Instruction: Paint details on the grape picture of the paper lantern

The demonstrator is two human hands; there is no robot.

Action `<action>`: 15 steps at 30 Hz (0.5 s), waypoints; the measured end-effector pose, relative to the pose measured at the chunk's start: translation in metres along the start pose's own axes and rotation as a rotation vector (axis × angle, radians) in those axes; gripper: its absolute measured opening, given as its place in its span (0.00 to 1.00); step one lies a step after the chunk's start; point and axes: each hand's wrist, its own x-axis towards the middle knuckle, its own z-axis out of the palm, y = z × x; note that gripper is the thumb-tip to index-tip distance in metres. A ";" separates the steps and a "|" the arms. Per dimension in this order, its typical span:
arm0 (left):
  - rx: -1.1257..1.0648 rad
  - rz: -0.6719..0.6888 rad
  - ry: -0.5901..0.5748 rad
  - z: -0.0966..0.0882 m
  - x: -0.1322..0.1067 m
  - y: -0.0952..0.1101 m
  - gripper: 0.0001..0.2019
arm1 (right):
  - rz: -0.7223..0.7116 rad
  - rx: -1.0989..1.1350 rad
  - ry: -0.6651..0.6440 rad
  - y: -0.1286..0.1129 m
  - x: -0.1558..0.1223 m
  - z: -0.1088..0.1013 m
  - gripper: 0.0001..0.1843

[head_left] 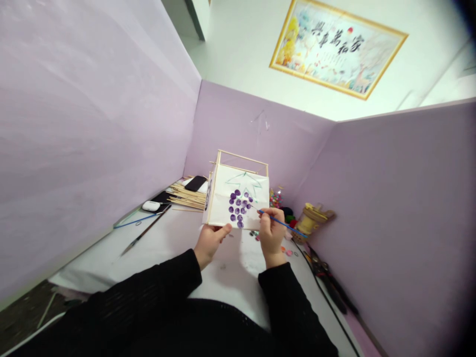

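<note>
A paper lantern (219, 183) with a frame of thin wooden sticks is held up over the table. Its near white face carries a bunch of purple grapes and a green leaf outline. My left hand (210, 242) grips its lower left edge, thumb in front and the other fingers partly hidden behind. In my right hand (272, 233) is a thin blue paintbrush (284, 224), pinched between the fingers. The brush tip points left, at the right side of the grapes; whether it touches the paper I cannot tell. Dark marks show on the lantern's left face.
Wooden sticks (186, 197) lie at the back left with a black phone (196, 183) on top. Nearby are a white earphone case (151, 206) and a long brown brush (146, 230). At right stand a yellow basket-like object (308, 218) and pliers (323, 265). Purple partitions (386, 198) enclose the table.
</note>
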 end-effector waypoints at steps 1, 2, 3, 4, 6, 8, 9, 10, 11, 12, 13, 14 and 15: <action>0.000 0.002 0.001 0.000 0.000 0.000 0.19 | 0.006 0.002 -0.009 0.000 0.000 0.000 0.05; 0.001 0.003 0.002 0.000 0.000 0.000 0.19 | 0.014 0.003 -0.019 0.001 0.000 0.000 0.05; 0.002 0.004 0.002 0.000 0.000 0.001 0.19 | 0.021 0.004 -0.029 0.001 0.000 0.000 0.05; 0.005 0.004 0.001 0.000 0.000 0.001 0.19 | 0.026 0.002 -0.038 0.001 -0.001 0.000 0.05; 0.005 0.002 0.000 0.001 0.000 0.001 0.19 | 0.025 -0.003 -0.052 0.002 -0.001 0.000 0.05; 0.003 0.000 -0.002 0.001 0.000 0.002 0.19 | 0.018 -0.010 -0.057 0.003 0.000 0.001 0.05; 0.002 0.001 -0.002 0.001 0.000 0.002 0.19 | 0.016 -0.015 -0.058 0.003 0.000 0.001 0.05; 0.001 0.001 -0.001 0.001 -0.001 0.002 0.19 | 0.015 -0.021 -0.059 0.003 0.000 0.001 0.05; 0.001 0.002 -0.001 0.001 -0.001 0.003 0.19 | 0.015 -0.029 -0.061 0.002 0.000 0.001 0.05; 0.001 0.001 0.000 0.001 -0.001 0.003 0.19 | 0.017 -0.037 -0.064 0.002 0.001 0.001 0.04; -0.001 0.000 0.002 0.001 -0.001 0.003 0.19 | 0.019 -0.042 -0.068 0.002 0.001 0.002 0.04; -0.003 -0.002 0.004 0.002 -0.001 0.003 0.19 | 0.021 -0.046 -0.072 0.002 0.001 0.002 0.04; -0.005 -0.002 0.004 0.002 -0.001 0.003 0.19 | 0.022 -0.050 -0.074 0.002 0.001 0.002 0.04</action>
